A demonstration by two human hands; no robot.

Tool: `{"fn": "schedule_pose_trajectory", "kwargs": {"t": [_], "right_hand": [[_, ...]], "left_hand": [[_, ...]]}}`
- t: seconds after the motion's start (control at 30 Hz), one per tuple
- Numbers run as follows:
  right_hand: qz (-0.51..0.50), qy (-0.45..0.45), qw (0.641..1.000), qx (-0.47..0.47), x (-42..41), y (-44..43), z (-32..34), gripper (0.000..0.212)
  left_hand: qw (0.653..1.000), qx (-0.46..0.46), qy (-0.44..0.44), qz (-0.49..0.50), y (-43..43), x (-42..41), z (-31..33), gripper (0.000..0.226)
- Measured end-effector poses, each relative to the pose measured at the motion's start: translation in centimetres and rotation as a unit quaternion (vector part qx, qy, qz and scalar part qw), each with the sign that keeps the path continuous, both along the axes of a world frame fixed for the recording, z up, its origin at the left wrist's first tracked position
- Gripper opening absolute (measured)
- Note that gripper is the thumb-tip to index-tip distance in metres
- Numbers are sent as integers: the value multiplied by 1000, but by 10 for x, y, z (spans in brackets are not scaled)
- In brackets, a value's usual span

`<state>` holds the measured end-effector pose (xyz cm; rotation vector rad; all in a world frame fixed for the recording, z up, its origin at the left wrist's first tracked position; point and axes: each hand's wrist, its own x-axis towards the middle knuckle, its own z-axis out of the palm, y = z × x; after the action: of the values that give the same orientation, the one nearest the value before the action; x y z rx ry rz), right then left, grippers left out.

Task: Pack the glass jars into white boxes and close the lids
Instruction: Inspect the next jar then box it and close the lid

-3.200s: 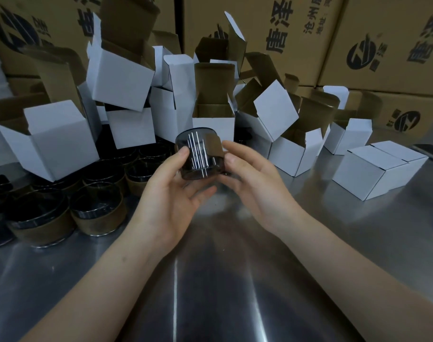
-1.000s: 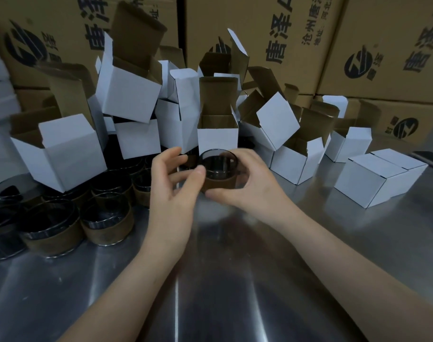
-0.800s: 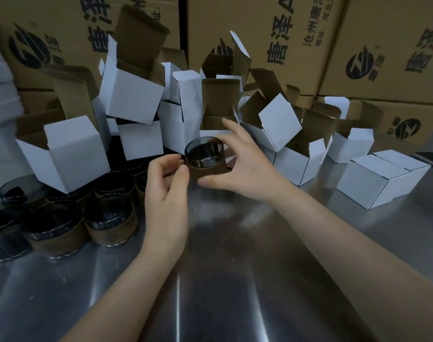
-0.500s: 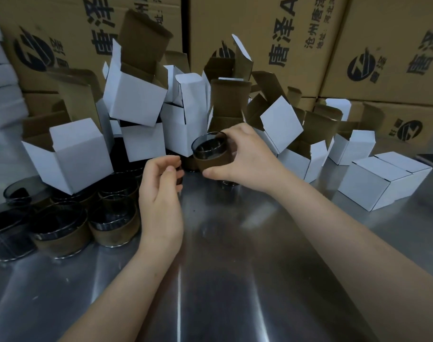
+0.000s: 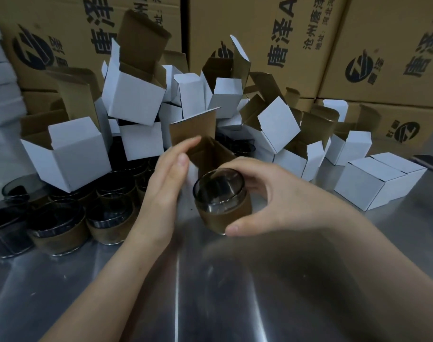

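Fingers (image 5: 250, 167) of the right hand (image 5: 284, 193) are curled round a glass jar (image 5: 220, 196) with a brown sleeve, thumb on the near side, over the steel surface (image 5: 161, 280). Just left of the jar, the left hand (image 5: 166, 183) has its fingers straight and together, flat against an open white box (image 5: 205, 151) right behind the jar. More jars (image 5: 107, 218) sit further left, piled open boxes (image 5: 131, 95) behind them, and brown cartons (image 5: 259, 33) at the very back.

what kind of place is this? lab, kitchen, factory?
Most likely a packing bench in a factory or warehouse: printed cartons stacked behind, a heap of open white boxes, and many jars on a steel table. The right hand holds one jar.
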<state>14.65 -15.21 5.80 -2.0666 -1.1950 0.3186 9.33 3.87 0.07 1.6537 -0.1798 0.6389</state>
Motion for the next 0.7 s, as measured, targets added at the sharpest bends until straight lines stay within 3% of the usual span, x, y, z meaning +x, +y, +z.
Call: {"fn": "schedule_pose_trajectory", "kwargs": {"t": [0.23, 0.37, 0.57, 0.7], "right_hand": [[29, 44, 999, 9, -8, 4, -3, 66], [47, 99, 991, 80, -9, 4, 3, 66], [5, 52, 983, 173, 4, 15, 12, 61], [-25, 29, 988, 151, 16, 24, 12, 61]], "left_hand": [[996, -66, 10, 52, -3, 3, -2, 12], [995, -80, 40, 51, -3, 5, -3, 29], [998, -36, 46, 11, -9, 4, -4, 35], [998, -45, 36, -20, -10, 4, -5, 31]]}}
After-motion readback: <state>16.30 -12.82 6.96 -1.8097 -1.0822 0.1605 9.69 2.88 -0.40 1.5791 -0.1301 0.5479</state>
